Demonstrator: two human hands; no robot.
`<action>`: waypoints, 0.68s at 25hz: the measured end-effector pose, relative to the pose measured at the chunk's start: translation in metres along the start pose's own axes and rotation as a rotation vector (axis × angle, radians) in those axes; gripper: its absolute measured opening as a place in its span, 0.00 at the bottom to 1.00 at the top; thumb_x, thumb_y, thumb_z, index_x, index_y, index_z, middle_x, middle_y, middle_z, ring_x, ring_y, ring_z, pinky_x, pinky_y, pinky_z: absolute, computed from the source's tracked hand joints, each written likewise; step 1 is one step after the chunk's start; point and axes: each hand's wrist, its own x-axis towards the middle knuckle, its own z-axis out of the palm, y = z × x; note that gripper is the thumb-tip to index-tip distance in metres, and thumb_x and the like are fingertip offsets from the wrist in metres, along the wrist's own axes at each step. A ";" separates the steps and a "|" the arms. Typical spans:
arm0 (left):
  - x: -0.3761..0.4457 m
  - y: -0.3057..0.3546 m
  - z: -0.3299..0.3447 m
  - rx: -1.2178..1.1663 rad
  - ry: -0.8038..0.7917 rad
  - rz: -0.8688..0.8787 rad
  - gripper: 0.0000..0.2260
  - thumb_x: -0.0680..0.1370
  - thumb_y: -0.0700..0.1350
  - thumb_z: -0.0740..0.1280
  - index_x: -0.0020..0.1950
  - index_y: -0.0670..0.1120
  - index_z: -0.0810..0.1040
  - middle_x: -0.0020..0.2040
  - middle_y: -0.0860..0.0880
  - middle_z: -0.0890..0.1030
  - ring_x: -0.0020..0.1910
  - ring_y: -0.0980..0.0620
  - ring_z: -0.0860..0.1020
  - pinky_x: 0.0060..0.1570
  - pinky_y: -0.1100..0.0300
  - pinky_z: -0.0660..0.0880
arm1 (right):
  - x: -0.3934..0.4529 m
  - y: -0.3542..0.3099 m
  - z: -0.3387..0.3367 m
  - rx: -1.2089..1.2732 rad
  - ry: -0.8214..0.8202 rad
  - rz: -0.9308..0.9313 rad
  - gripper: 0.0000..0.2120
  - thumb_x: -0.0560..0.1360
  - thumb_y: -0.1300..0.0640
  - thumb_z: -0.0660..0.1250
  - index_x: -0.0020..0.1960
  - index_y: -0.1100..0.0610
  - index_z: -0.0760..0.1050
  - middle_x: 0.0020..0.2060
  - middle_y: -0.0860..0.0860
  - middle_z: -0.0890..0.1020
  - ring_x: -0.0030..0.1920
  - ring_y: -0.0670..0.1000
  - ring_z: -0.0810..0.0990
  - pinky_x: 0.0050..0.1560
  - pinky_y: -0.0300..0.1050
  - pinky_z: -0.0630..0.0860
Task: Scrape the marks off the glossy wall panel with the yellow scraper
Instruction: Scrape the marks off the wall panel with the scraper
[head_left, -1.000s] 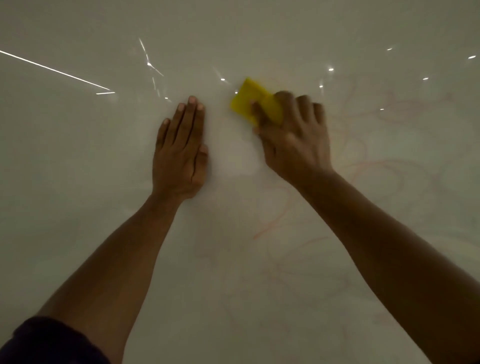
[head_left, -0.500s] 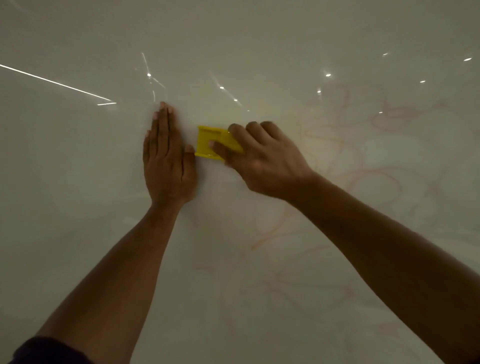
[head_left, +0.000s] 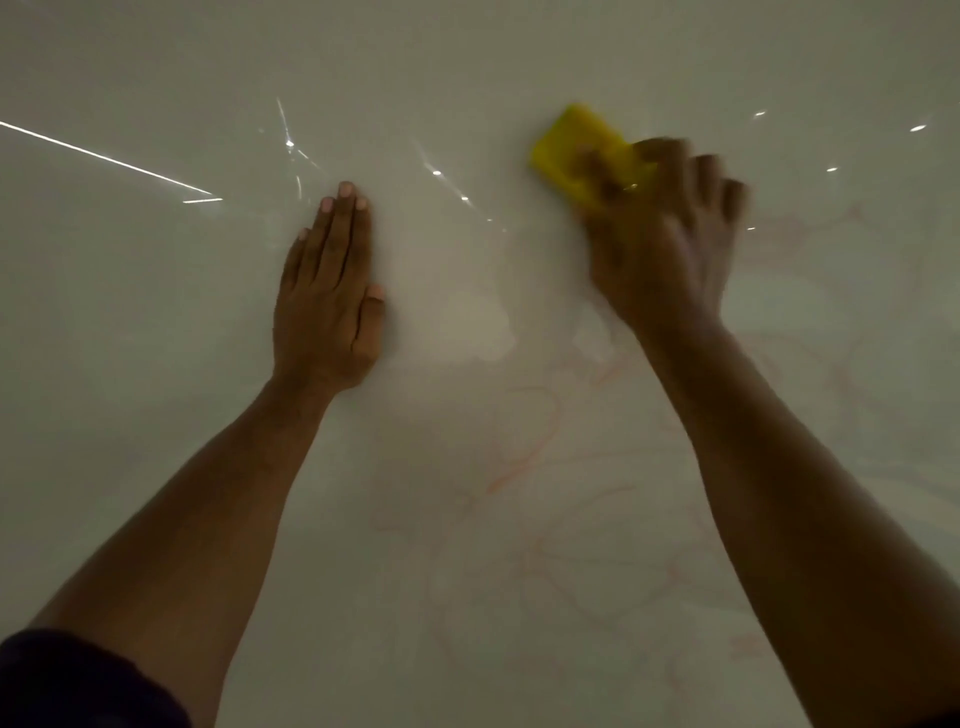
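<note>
1. The yellow scraper (head_left: 576, 150) lies against the glossy wall panel (head_left: 156, 364) in the upper right part of the view, well apart from the left hand.
2. Its long axis runs on a slant, from upper left down to lower right; the free short end points up and to the left, and the lower right end is under the fingers.
3. The right hand (head_left: 665, 244) holds the scraper, its grip closed on the tool's lower right portion; both hand and tool are blurred, so the exact finger placement cannot be told.
4. The left hand (head_left: 327, 306) lies flat on the panel, palm down, fingers together and pointing up, thumb tucked alongside; its grip holds nothing.
5. The panel is pale, off-white and shiny, with bright streaks and small dots of reflected light across its upper part.
6. Faint reddish scribble marks (head_left: 524, 441) loop over the panel below and to the right of the hands, some passing under the right forearm.
7. A dark sleeve (head_left: 78, 680) shows at the lower left corner.
8. The light is dim.
</note>
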 end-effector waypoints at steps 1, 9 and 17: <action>0.002 -0.002 0.000 0.002 -0.008 0.018 0.31 0.84 0.49 0.50 0.86 0.41 0.53 0.87 0.43 0.54 0.86 0.46 0.52 0.83 0.50 0.51 | 0.002 0.003 -0.001 -0.014 0.013 0.186 0.16 0.83 0.49 0.65 0.69 0.43 0.79 0.59 0.58 0.81 0.52 0.64 0.78 0.50 0.55 0.68; 0.004 0.017 0.001 -0.028 0.031 -0.098 0.30 0.83 0.46 0.53 0.86 0.39 0.55 0.86 0.42 0.55 0.86 0.45 0.54 0.84 0.49 0.51 | 0.000 -0.011 0.002 0.023 -0.012 -0.127 0.14 0.84 0.51 0.66 0.68 0.47 0.81 0.56 0.59 0.83 0.47 0.63 0.79 0.46 0.53 0.68; 0.001 0.022 0.002 -0.049 0.052 -0.127 0.29 0.84 0.44 0.54 0.86 0.39 0.56 0.86 0.42 0.56 0.86 0.45 0.54 0.84 0.49 0.50 | 0.004 -0.047 0.012 0.064 -0.005 -0.356 0.14 0.83 0.53 0.69 0.68 0.50 0.82 0.53 0.60 0.84 0.45 0.61 0.81 0.44 0.52 0.70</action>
